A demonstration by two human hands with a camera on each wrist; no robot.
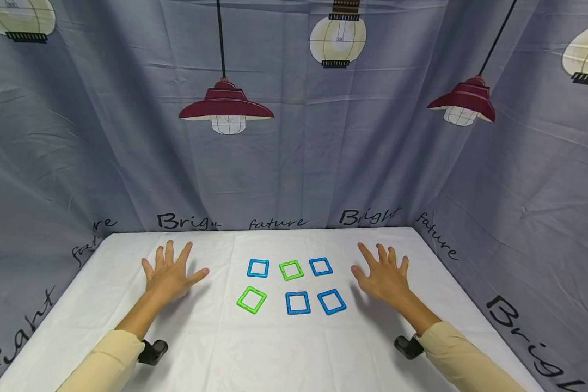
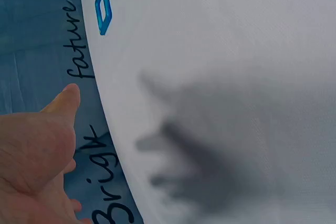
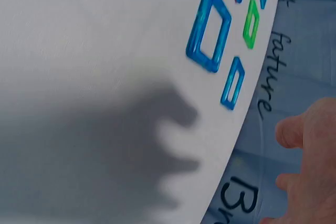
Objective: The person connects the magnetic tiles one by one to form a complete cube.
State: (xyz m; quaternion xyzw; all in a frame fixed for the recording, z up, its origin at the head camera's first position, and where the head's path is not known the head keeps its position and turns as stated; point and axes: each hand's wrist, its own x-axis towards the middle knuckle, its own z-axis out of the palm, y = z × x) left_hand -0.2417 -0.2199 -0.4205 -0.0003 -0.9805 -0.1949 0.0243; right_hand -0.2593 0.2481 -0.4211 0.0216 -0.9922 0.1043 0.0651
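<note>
Several square plastic frames, blue and green, lie flat in two loose rows on the white table. The back row has a blue frame (image 1: 258, 261), a green frame (image 1: 284, 265) and another blue frame (image 1: 312, 265). In front lie a tilted green frame (image 1: 243, 294) and two blue frames, one straighter (image 1: 288, 304) and one turned (image 1: 340, 299). My left hand (image 1: 169, 279) hovers left of them with fingers spread, holding nothing. On the other side my right hand (image 1: 384, 279) hovers likewise, nearest the blue frames. Both hands cast shadows on the cloth.
White cloth covers the table (image 1: 255, 354). A grey-blue curtain (image 1: 274, 174), printed with lamps and lettering, hangs behind and at both sides. A black wrist device (image 1: 153, 353) sits under the left sleeve, and a similar device (image 1: 409, 347) under the right.
</note>
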